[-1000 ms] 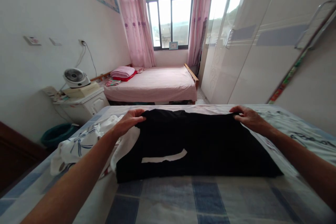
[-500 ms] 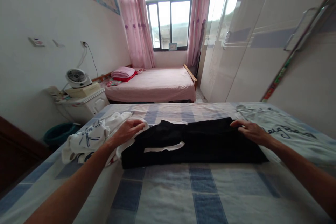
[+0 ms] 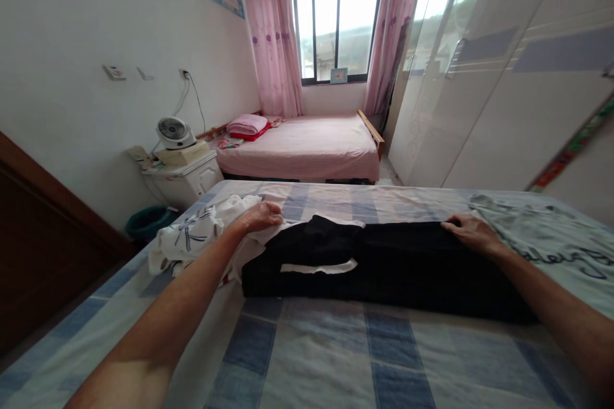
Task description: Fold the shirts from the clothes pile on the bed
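A black garment (image 3: 407, 268) with white trim lies folded in a long strip across the checked bed sheet (image 3: 326, 351). My left hand (image 3: 263, 216) is closed at its far left end, where white cloth shows under the fingers. With thumb and fingers pinched, my right hand (image 3: 470, 233) holds the far edge of the black cloth toward the right. The right forearm covers part of the garment's right end. A crumpled white garment (image 3: 192, 236) with dark blue lines lies left of my left hand. To the right of my right hand, a pale green shirt (image 3: 566, 243) with dark lettering is spread out.
A pink-covered bed (image 3: 311, 147) stands beyond, under the window. On the left, a white cabinet (image 3: 187, 182) carries a small fan (image 3: 175, 132), and a green bin (image 3: 148, 222) is beside it. Glossy wardrobe doors (image 3: 460, 108) line the right side.
The view has swung left, so everything sits farther right. The black garment's raised far right corner is now lower and its right end reaches farther out. Both hands keep their hold.
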Tool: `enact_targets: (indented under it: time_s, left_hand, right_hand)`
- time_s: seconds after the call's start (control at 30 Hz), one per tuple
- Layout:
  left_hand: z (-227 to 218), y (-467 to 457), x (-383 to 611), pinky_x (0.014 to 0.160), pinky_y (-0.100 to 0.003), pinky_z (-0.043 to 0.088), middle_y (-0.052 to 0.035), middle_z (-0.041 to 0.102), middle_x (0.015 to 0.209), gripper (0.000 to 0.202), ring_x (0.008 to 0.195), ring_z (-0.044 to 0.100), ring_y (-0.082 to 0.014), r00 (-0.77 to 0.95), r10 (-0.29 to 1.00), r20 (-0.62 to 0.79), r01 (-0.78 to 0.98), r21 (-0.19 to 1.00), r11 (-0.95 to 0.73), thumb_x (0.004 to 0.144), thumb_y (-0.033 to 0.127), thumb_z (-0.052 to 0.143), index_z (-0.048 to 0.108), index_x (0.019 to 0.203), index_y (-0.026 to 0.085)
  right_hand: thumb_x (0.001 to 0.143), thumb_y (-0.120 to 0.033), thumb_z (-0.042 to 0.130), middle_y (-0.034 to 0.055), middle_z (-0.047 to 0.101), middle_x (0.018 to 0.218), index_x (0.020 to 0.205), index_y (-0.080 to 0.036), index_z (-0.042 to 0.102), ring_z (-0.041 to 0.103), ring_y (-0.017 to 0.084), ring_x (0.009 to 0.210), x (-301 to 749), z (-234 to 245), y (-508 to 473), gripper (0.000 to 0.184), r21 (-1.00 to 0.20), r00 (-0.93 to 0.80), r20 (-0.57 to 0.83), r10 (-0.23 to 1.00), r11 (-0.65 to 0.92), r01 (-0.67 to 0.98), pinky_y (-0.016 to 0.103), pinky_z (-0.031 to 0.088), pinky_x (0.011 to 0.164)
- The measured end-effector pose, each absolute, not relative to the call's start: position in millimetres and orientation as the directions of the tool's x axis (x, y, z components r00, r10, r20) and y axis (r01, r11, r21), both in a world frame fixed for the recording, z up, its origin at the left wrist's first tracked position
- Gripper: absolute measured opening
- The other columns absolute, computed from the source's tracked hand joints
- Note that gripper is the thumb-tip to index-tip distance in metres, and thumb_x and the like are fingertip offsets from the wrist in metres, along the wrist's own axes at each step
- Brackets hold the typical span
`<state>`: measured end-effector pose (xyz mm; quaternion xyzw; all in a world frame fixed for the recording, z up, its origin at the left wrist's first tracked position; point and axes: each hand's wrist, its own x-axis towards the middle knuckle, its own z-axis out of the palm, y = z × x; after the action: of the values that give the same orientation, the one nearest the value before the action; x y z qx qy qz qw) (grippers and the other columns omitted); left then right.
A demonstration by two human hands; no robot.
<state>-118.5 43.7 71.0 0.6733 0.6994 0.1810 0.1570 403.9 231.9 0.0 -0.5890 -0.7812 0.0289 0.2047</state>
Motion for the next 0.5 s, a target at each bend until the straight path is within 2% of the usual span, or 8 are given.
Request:
enact_targets:
  time_s: [0.07, 0.17, 0.23, 0.33, 0.4, 0.5]
  left_hand:
    - [68.0, 38.9, -121.8, 0.071, -0.024, 0.043, -0.0028, 0.067, 0.074, 0.023, 0.077, 0.061, -0.0197, -0.065, 0.997, 0.051, 0.925, 0.379, 0.041, 0.072, 0.037, 0.057, 0.069, 0.077, 0.018]
    - [61.6, 34.6, -118.0, 0.074, -0.026, 0.043, -0.0052, 0.067, 0.082, 0.022, 0.079, 0.061, -0.0198, -0.113, 0.992, 0.057, 0.982, 0.161, 0.103, 0.079, 0.033, 0.053, 0.069, 0.083, 0.018]
    - [60.8, 33.1, -108.4, 0.079, -0.029, 0.043, -0.0081, 0.066, 0.093, 0.021, 0.086, 0.060, -0.0219, -0.129, 0.987, 0.093, 0.990, 0.067, 0.123, 0.080, 0.025, 0.051, 0.068, 0.088, 0.018]
    - [67.8, 29.7, -86.5, 0.087, -0.032, 0.041, -0.0112, 0.061, 0.107, 0.025, 0.101, 0.056, -0.0248, -0.081, 0.959, 0.271, 0.996, -0.013, 0.087, 0.080, 0.018, 0.048, 0.066, 0.097, 0.017]
    - [75.3, 25.2, -70.4, 0.083, -0.031, 0.042, -0.0107, 0.063, 0.103, 0.024, 0.096, 0.058, -0.0241, -0.074, 0.950, 0.304, 0.997, 0.012, 0.074, 0.083, 0.023, 0.047, 0.067, 0.095, 0.017]
    - [82.8, 16.6, -50.6, 0.070, -0.027, 0.042, -0.0068, 0.067, 0.082, 0.034, 0.077, 0.061, -0.0201, -0.053, 0.990, 0.128, 0.978, 0.208, 0.025, 0.088, 0.040, 0.042, 0.068, 0.084, 0.018]
  right_hand:
    - [0.077, -0.043, 0.046, 0.0172, 0.069, 0.087, 0.080, -0.018, 0.067, 0.062, 0.028, 0.077, 402.9, 1.9, 228.5, 0.033, -0.264, -0.168, 0.219, 0.961, 0.224, 0.938, 0.037, 0.043, 0.065]
    - [0.080, -0.037, 0.044, 0.0173, 0.067, 0.099, 0.093, -0.016, 0.066, 0.060, 0.029, 0.091, 395.0, 11.0, 217.8, 0.033, -0.198, -0.097, 0.149, 0.984, 0.126, 0.972, 0.038, 0.043, 0.072]
    - [0.080, -0.029, 0.042, 0.0195, 0.063, 0.110, 0.103, -0.014, 0.064, 0.054, 0.032, 0.104, 387.6, 19.1, 209.8, 0.035, -0.168, -0.068, 0.159, 0.985, 0.095, 0.981, 0.042, 0.042, 0.079]
    - [0.080, -0.021, 0.040, 0.0208, 0.054, 0.125, 0.115, -0.013, 0.060, 0.046, 0.034, 0.117, 374.5, 34.0, 196.4, 0.042, -0.164, -0.064, 0.260, 0.964, 0.110, 0.980, 0.048, 0.039, 0.087]
    - [0.079, -0.020, 0.041, 0.0189, 0.056, 0.122, 0.113, -0.012, 0.061, 0.048, 0.031, 0.116, 362.2, 45.3, 184.5, 0.040, -0.197, -0.129, 0.344, 0.930, 0.206, 0.959, 0.044, 0.038, 0.093]
    - [0.082, -0.026, 0.044, 0.0130, 0.066, 0.106, 0.108, -0.013, 0.063, 0.059, 0.023, 0.100, 335.1, 59.7, 159.8, 0.035, -0.332, -0.231, 0.337, 0.913, 0.344, 0.878, 0.033, 0.042, 0.089]
